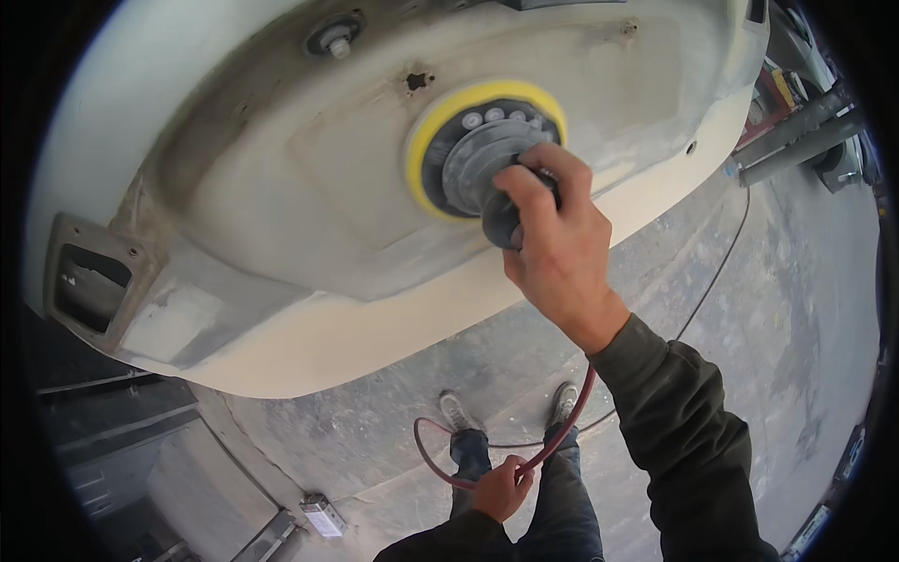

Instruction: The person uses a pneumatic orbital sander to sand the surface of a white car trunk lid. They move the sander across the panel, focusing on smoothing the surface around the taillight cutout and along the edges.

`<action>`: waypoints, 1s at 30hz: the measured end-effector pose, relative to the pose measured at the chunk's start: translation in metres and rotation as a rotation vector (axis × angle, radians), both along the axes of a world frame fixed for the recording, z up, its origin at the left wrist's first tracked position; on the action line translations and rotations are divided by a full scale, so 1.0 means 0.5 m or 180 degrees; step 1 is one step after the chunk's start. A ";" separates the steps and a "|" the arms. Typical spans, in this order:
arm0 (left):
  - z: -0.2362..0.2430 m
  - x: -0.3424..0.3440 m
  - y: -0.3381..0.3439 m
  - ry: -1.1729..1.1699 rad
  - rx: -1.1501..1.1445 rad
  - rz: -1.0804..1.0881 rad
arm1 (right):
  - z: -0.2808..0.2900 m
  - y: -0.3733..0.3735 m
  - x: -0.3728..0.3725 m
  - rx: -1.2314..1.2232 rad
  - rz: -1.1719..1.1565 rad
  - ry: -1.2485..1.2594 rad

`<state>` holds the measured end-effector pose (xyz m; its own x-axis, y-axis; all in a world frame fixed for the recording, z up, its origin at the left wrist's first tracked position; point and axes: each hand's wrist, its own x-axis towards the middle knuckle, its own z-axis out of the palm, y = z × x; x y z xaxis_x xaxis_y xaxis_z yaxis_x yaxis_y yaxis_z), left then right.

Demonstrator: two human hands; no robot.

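My right hand (562, 244) is closed over the dark grip of a round air sander (468, 169). The sander's yellow-rimmed pad lies against a curved vehicle body panel (337, 159), whose surface is patchy grey and cream. Lower down, in front of my legs, my left hand (503, 489) is closed around a dark red air hose (564, 433). The hose rises from there toward my right wrist, which hides its upper end. Just beyond the sander, the panel has a ragged hole (417, 82) and a protruding round fitting (335, 39).
A rectangular recessed opening (64, 281) sits at the panel's left end. On the stained concrete floor (375, 436), a thin hose (729, 255) runs off to the right. A rectangular metal can (323, 515) stands at lower left. Grey pipes (801, 140) stick out at far right.
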<state>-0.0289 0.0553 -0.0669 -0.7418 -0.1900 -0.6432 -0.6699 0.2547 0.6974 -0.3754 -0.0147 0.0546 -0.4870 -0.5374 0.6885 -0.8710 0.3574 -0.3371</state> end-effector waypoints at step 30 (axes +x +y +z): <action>-0.026 0.162 0.013 -0.0321 -0.0198 -0.0960 | -0.057 0.157 0.047 0.0691 -0.0675 -0.1501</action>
<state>0.0523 0.0616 -0.0799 -0.7037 -0.0126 -0.7104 -0.6227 0.4925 0.6080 -0.3521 0.0638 0.0261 -0.8283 -0.4993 0.2543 -0.5451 0.6130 -0.5719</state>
